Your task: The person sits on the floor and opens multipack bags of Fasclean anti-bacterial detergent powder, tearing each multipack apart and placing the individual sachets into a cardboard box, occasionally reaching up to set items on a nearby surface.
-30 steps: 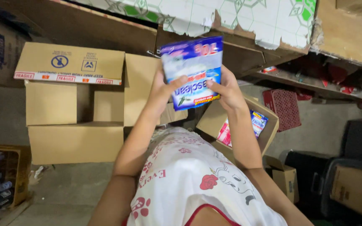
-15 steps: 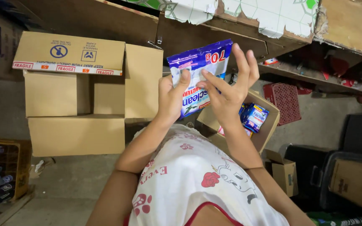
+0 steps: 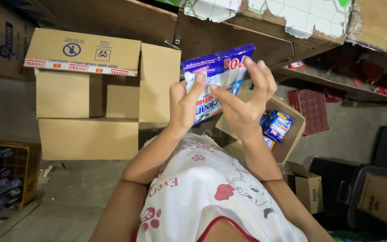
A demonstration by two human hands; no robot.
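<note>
Floor: concrete, open cardboard box (image 3: pixel 90 94) left of blue packet (image 3: pixel 216 80).
Grip: left hand (image 3: pixel 182 105) pinching packet; right hand (image 3: pixel 242 105) fingers spread, touching it.
Risk: packet likely slipping, one-hand hold.

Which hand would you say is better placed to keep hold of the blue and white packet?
Left, probably: the left hand grips the packet with curled fingers, while the right hand touches it with fingers spread.

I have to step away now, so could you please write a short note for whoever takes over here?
Left hand: gripping the blue and white packet, thumb on its front.
Right hand: fingers spread against the packet's right side.
Packet: held up above the open carton, which holds a few similar packets.
Done: one packet in hand.
Left: packets remain in the carton.
</note>
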